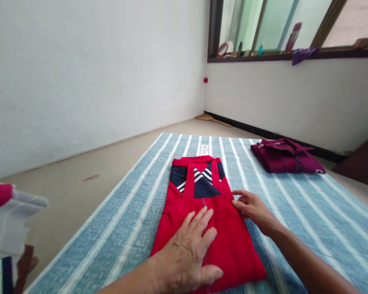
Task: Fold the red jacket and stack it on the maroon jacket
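Note:
A folded red jacket [230, 241] with a zip down its front lies on the striped cloth. Navy panels with white stripes [207, 185] show at its collar end. My left hand [187, 249] rests flat on the jacket's front, fingers stretched out and thumb apart, partly covering the zip. At the jacket's right edge, just below the collar part, my right hand [253, 208] has its thumb and fingers bent around the fabric. The fingertips are close together there, and their undersides are hidden.
The blue-and-white striped cloth [131, 220] covers a low surface. A folded maroon garment [285, 157] lies at its far right. White and red fabric [9, 216] hangs at the left edge. Bottles and a round mirror [223, 49] stand on the window sill, with a purple cloth [303, 55].

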`<act>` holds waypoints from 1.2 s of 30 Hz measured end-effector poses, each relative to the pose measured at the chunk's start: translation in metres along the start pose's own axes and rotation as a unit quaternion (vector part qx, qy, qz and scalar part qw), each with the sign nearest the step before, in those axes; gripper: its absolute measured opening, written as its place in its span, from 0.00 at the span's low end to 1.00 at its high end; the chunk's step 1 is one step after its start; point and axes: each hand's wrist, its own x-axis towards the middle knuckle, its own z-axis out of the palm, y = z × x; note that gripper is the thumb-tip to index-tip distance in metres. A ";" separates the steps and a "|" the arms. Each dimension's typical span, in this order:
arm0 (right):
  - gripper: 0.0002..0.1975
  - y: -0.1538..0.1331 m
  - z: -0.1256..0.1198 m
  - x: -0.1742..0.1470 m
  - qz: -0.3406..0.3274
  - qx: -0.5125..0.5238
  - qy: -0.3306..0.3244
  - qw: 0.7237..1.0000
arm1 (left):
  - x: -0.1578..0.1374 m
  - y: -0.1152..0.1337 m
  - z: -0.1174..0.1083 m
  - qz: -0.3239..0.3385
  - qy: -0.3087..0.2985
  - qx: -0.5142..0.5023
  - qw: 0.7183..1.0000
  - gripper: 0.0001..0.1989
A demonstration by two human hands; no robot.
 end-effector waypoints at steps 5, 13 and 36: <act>0.23 0.005 0.004 -0.001 -0.021 0.014 0.007 1.000 | 0.002 0.003 -0.004 -0.008 -0.017 -0.015 1.000 0.35; 0.15 0.011 0.016 -0.009 -0.243 -0.398 0.175 0.867 | 0.003 0.000 -0.003 -0.022 -0.014 -0.070 0.997 0.42; 0.15 0.004 0.047 -0.062 -0.429 -0.485 0.069 0.759 | 0.011 -0.021 -0.004 -0.052 0.063 -0.052 0.995 0.29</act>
